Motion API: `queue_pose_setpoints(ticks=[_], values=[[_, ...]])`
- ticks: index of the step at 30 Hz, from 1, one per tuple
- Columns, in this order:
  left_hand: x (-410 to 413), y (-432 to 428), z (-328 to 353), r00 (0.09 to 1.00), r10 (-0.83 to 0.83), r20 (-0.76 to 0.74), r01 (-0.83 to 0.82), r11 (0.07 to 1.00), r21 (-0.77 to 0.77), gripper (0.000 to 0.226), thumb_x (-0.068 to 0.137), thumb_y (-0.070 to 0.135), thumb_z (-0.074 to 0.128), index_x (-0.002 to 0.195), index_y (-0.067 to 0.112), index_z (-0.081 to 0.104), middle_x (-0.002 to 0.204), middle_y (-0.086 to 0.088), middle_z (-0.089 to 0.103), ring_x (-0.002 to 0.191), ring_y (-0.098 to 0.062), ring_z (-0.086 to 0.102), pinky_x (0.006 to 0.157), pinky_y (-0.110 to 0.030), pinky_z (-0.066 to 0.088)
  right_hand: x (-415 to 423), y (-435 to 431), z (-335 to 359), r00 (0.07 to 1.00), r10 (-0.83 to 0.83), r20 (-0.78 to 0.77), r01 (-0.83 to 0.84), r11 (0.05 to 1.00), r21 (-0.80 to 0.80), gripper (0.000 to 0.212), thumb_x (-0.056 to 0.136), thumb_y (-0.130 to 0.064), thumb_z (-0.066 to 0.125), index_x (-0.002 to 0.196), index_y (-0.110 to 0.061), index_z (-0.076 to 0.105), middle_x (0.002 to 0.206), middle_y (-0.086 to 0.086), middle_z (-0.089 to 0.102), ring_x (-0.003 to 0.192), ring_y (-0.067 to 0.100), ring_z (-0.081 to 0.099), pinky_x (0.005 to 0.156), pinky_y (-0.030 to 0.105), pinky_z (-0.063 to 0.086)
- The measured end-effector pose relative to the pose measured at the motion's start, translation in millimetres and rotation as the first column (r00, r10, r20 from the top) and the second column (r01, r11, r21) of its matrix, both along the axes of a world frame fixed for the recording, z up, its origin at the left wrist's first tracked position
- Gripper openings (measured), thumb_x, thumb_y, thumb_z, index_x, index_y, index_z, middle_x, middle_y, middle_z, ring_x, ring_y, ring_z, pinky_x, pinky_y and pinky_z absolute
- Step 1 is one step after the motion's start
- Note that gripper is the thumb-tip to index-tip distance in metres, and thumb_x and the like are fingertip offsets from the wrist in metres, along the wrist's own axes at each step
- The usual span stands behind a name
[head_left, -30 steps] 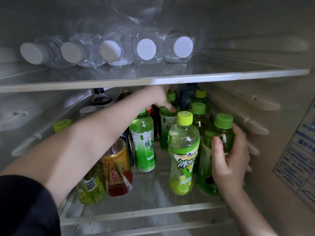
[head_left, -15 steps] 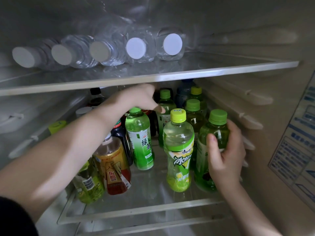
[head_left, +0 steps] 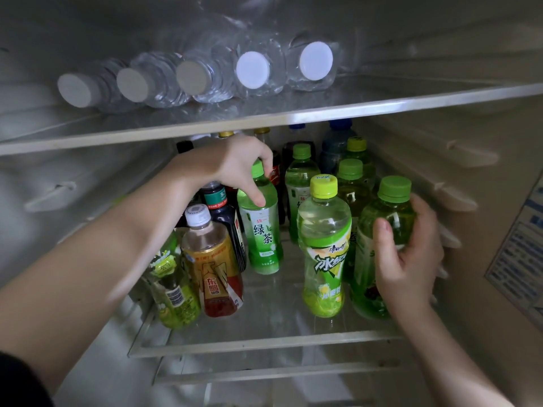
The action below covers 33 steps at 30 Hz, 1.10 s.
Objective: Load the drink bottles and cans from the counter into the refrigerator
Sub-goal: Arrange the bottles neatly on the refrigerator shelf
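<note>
Inside the refrigerator, the glass middle shelf holds several upright drink bottles. My left hand reaches in and grips the neck and shoulder of a green tea bottle that stands on the shelf. My right hand wraps around the front right green-capped bottle, thumb on its front. Between the two stands a yellow-capped lemon tea bottle. A white-capped bottle with a gold label stands at the front left.
The upper shelf carries several clear water bottles lying on their sides, white caps forward. More green, dark and blue-capped bottles fill the back of the middle shelf. The fridge's right wall has shelf rails and a sticker.
My left hand has drawn back from the rear bottles and come down onto the green tea bottle's neck. My right hand has stayed on the front right bottle. The view has moved closer.
</note>
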<state>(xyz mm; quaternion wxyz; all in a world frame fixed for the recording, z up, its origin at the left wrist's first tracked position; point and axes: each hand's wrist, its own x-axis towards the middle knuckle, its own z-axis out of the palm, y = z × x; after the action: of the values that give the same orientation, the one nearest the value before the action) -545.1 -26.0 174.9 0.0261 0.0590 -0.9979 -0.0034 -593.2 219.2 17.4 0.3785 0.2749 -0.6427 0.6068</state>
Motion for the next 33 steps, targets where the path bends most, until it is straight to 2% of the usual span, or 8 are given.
queue_pose_setpoints(ticks=[4,7,11,15,19,22,27,33], values=[[-3.4,-3.3,0.6,1.000,-0.015,-0.002,0.015,0.999,0.038,0.047,0.047,0.037,0.092,0.073,0.045,0.054,0.094,0.018,0.057,0.089,-0.011,0.057,0.069,-0.028,0.044,1.1,0.6,0.5,1.000,-0.005,0.011,0.005,1.000,0.009,0.051,0.090,-0.039,0.048,0.126,-0.003,0.048,0.113,0.001,0.054,0.102,0.018,0.054,0.090,0.013,0.037],[-7.0,-1.7,0.9,1.000,-0.019,0.004,0.019,1.000,0.025,0.047,0.051,0.030,0.091,0.075,0.041,0.053,0.103,0.007,0.062,0.096,-0.018,0.059,0.082,-0.038,0.050,1.9,0.7,0.9,1.000,-0.012,0.005,0.012,1.000,0.007,0.048,0.091,-0.039,0.047,0.127,-0.007,0.047,0.114,0.000,0.054,0.102,0.014,0.053,0.090,0.011,0.036],[-10.7,-1.1,-1.4,1.000,-0.016,-0.022,0.016,1.000,-0.008,0.052,0.059,0.027,0.089,0.100,0.028,0.056,0.113,-0.004,0.060,0.097,-0.020,0.054,0.085,-0.037,0.047,3.2,0.6,2.3,1.000,-0.018,0.022,0.018,1.000,0.004,0.051,0.090,-0.037,0.048,0.127,-0.002,0.048,0.114,0.000,0.053,0.103,0.013,0.052,0.089,0.015,0.037],[-12.7,-0.8,-7.5,0.999,0.009,0.040,-0.005,0.995,-0.099,0.079,0.060,0.032,0.088,0.127,0.017,0.049,0.124,-0.008,0.050,0.107,-0.024,0.048,0.089,-0.036,0.046,5.1,0.6,3.8,0.998,-0.019,0.059,0.017,1.000,0.025,0.056,0.088,-0.038,0.047,0.126,0.004,0.049,0.115,0.013,0.058,0.106,0.024,0.055,0.090,0.021,0.038],[-15.1,-3.7,-10.9,1.000,0.019,0.019,-0.017,0.997,-0.076,0.080,0.058,0.026,0.090,0.126,0.015,0.048,0.128,-0.012,0.048,0.111,-0.028,0.050,0.091,-0.040,0.047,6.1,0.3,4.4,0.997,-0.032,0.075,0.029,0.999,0.035,0.058,0.088,-0.039,0.047,0.127,0.004,0.048,0.118,0.018,0.058,0.108,0.030,0.055,0.092,0.027,0.038],[-18.8,-5.6,-11.2,1.000,0.026,0.003,-0.026,0.998,-0.061,0.080,0.057,0.023,0.090,0.125,0.016,0.049,0.129,-0.013,0.047,0.110,-0.031,0.052,0.091,-0.043,0.048,6.4,0.2,3.8,0.997,-0.036,0.069,0.034,0.999,0.030,0.055,0.089,-0.038,0.047,0.127,0.002,0.048,0.117,0.012,0.057,0.107,0.027,0.055,0.091,0.024,0.038],[-26.6,-11.1,-15.0,0.999,0.008,-0.050,-0.010,0.999,-0.048,0.078,0.056,0.021,0.090,0.124,0.019,0.052,0.128,-0.013,0.047,0.115,-0.028,0.047,0.094,-0.041,0.046,5.8,-0.3,3.4,0.997,-0.044,0.062,0.042,0.999,0.033,0.054,0.090,-0.037,0.046,0.127,0.002,0.048,0.118,0.017,0.058,0.108,0.024,0.053,0.091,0.020,0.037],[-27.8,-11.0,-17.4,0.998,0.031,-0.055,-0.034,0.998,-0.055,0.085,0.059,0.020,0.088,0.133,0.017,0.045,0.130,-0.012,0.043,0.116,-0.029,0.047,0.094,-0.039,0.045,5.3,-0.7,3.5,0.998,-0.036,0.060,0.034,0.999,0.036,0.056,0.090,-0.039,0.046,0.127,0.003,0.048,0.118,0.019,0.058,0.108,0.032,0.056,0.091,0.033,0.041]])
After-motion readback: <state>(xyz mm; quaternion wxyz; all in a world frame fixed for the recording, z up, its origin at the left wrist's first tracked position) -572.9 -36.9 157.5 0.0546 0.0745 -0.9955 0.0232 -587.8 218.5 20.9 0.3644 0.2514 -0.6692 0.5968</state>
